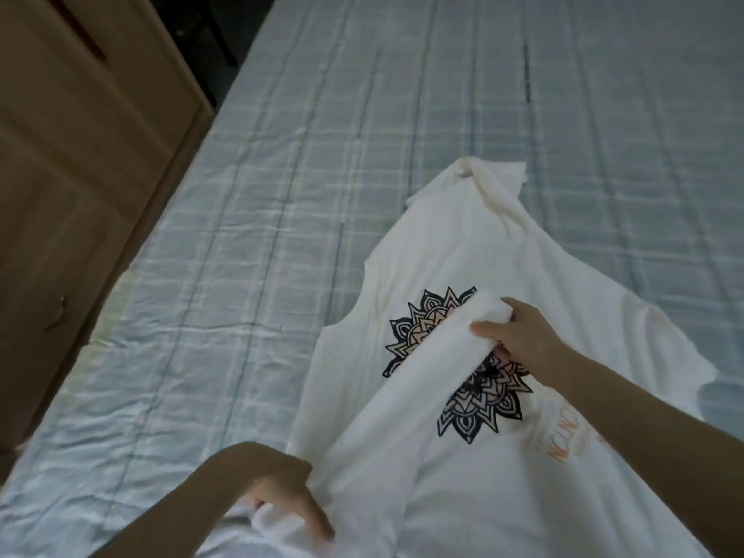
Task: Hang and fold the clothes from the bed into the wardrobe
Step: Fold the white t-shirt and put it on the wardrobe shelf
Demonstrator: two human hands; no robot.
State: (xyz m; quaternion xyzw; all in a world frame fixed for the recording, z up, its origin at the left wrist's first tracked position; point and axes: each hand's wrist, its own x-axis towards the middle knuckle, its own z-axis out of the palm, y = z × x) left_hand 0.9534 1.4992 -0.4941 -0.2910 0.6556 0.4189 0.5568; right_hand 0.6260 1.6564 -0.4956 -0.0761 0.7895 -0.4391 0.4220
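The white shirt (463, 243) lies spread on the bed (282, 195), mandala print (463, 364) facing up, collar end pointing away. The right hand (519, 336) pinches the top of a folded band of the shirt, thumb over and fingers under, right across the print. Down near the bottom edge, the left hand (277, 489) grips the band's lower end, fingers curled into the cloth. A wooden wardrobe (80, 155) stands at the left, beside the bed.
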